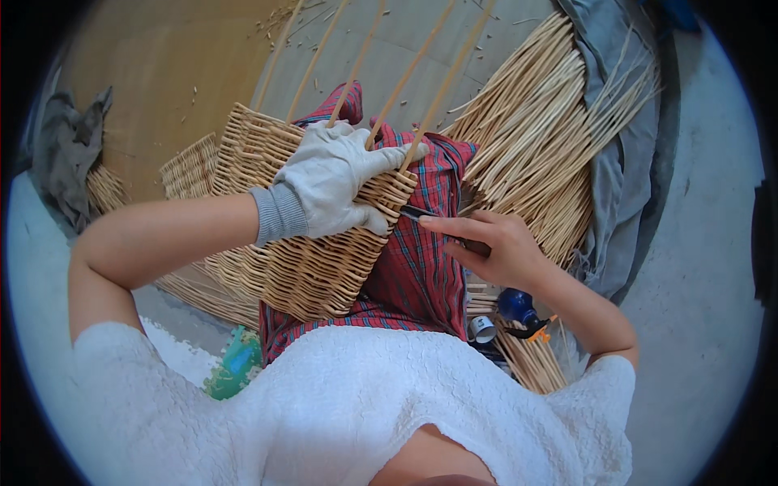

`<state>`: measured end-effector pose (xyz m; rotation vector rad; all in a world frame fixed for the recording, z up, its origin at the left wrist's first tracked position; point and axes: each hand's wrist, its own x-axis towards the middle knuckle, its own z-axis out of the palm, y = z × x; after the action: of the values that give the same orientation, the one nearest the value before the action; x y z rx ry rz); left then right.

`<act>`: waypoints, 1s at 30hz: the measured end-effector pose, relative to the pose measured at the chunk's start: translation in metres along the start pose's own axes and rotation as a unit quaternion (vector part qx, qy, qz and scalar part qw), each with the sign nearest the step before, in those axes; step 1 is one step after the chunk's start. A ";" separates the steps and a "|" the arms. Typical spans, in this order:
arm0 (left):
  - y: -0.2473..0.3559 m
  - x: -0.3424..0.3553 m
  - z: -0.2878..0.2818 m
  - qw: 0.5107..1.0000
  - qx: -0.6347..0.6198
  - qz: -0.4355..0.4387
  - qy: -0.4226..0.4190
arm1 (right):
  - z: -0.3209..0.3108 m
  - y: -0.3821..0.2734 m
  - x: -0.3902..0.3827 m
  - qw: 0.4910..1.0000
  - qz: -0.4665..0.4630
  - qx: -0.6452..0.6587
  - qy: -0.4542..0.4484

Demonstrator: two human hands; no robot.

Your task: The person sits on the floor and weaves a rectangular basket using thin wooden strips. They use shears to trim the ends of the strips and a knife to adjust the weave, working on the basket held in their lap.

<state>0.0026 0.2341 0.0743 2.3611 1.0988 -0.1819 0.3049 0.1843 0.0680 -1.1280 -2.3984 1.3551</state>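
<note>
Close work, light touch

On my right lies a big heap of pale rods (527, 121). Red plaid cloth (421, 267) covers my lap, and on it rests the woven panel (300, 267), left of my middle, with 5 stakes (448, 83) rising from its upper edge. My gloved left hand (328, 174) lies over the weave, thumb and forefinger spread; I cannot tell whether its hidden fingertips grip. The fingers of my bare right hand (506, 247) clamp on a dark-handled tool (412, 212), its black end at the panel's right edge. To do this well, I think I should pin the panel firmly, keep my left thumb clear and use short, controlled pressure so no strand splits. Near my right forearm are a blue bottle (516, 305) and a smaller pale cylinder (482, 328); I can read no brand, label or writing on either.
</note>
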 end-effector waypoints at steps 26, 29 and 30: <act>-0.004 -0.037 0.061 0.962 0.041 0.046 0.267 | 0.152 0.183 -0.059 0.795 0.287 0.515 0.144; 0.001 -0.033 0.051 0.952 0.031 0.068 0.296 | 0.259 0.278 -0.107 0.905 0.368 0.145 0.155; 0.000 -0.037 0.050 0.951 0.032 0.072 0.300 | 0.289 0.284 -0.118 0.936 0.319 0.006 0.148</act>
<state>-0.0174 0.1835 0.0435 2.6159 1.1784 0.6017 0.4018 -0.0030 -0.2982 -2.0554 -1.8734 1.2154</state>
